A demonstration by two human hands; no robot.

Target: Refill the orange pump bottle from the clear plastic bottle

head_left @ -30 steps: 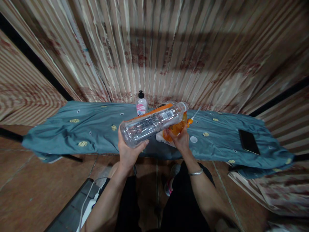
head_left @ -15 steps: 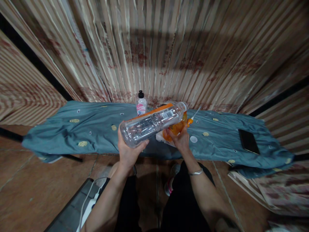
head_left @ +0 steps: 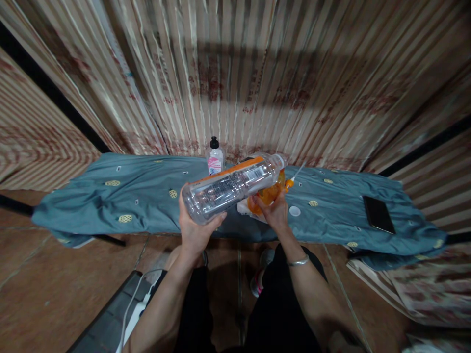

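there are three bottles: one clear bottle (head_left: 228,190), one orange bottle (head_left: 268,196) and one black-capped bottle (head_left: 215,161); with them are one orange nozzle (head_left: 289,185) with a thin pale tube, one white disc (head_left: 295,211), one white wad (head_left: 243,207) and one phone (head_left: 379,214), all about a single blue cloth (head_left: 154,198). two bare hands reach in from the near side, forearms angled toward each other, with one bracelet (head_left: 299,262) on the right wrist. the left hand (head_left: 196,235) curls round the base of the clear bottle, thumb along its near side, fingers mostly hidden beneath. the right hand (head_left: 274,211) grips the orange bottle, thumb on its left side, the other fingers partly hidden. the clear bottle lies aslant, base at the left hand, capless-looking neck toward the far right, crossing above the orange bottle; whether the two touch cannot be told. the orange bottle sits just beyond the right hand, the wad at its near left. the nozzle is just right of it, the disc near the right hand, the black-capped bottle upright on the far side, and the phone well apart to the right.
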